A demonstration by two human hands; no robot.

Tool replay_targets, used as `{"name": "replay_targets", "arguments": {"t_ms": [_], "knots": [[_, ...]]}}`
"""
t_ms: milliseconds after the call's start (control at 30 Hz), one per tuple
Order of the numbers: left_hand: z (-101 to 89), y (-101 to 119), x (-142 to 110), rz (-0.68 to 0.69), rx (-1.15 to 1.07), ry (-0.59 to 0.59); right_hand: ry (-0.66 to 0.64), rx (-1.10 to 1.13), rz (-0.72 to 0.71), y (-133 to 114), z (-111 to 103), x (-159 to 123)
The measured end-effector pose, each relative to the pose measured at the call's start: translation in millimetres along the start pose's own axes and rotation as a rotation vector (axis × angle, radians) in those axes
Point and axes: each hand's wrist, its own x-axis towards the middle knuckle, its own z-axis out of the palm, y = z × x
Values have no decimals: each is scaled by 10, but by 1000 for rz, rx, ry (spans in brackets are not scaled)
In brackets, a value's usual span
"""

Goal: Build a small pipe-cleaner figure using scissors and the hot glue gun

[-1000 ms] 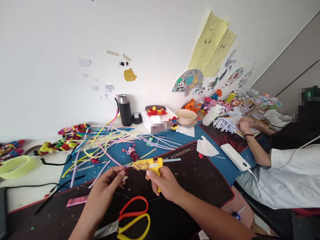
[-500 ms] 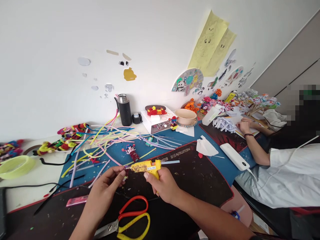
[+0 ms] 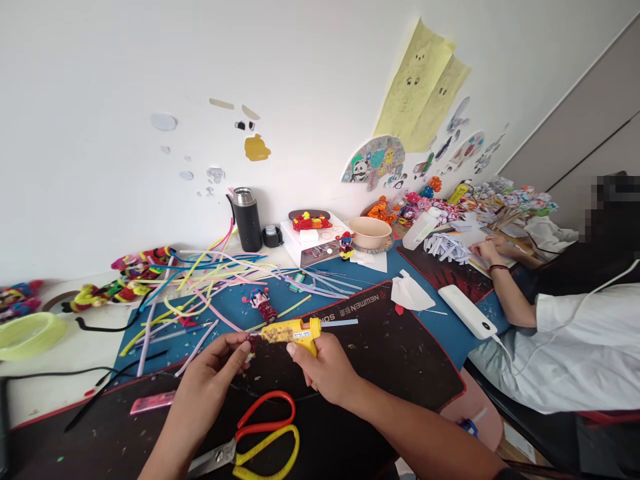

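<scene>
My right hand [image 3: 327, 363] is wrapped round the grip of a yellow hot glue gun [image 3: 285, 332], and a pale glue stick [image 3: 340, 323] sticks out of its back end. The gun's nozzle points left and meets a small dark red fuzzy piece [image 3: 253, 345] pinched in the fingertips of my left hand [image 3: 223, 363]. My fingers cover most of that piece. Just beyond the gun, a little doll [image 3: 263, 307] with a dark red body lies on the blue mat. Scissors [image 3: 267, 427] with red and yellow handles lie below my hands.
Pipe cleaners [image 3: 200, 280] spread across the left of the table. A black thermos [image 3: 247, 220] and a beige bowl [image 3: 371, 232] stand by the wall. To the right lie white paper [image 3: 413, 292] and a power bank [image 3: 467, 312]; a co-worker's arm [image 3: 513, 293] rests beyond.
Both hands, the glue gun and the small piece hold almost the same pose. The whole view has shifted very slightly.
</scene>
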Motion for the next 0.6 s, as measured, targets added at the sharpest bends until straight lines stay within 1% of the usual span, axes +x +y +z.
{"name": "replay_targets", "arguments": {"t_ms": [167,367,600], "knots": [[14,10,2,-15,-28,7,2,-7,-5,-11,-4,-9],[15,5,11,-2,-10,19,-10,-45,-18,-32,-8,-35],[16,19,5,1,4,22,-3,-40,-19,11,-6,-21]]}}
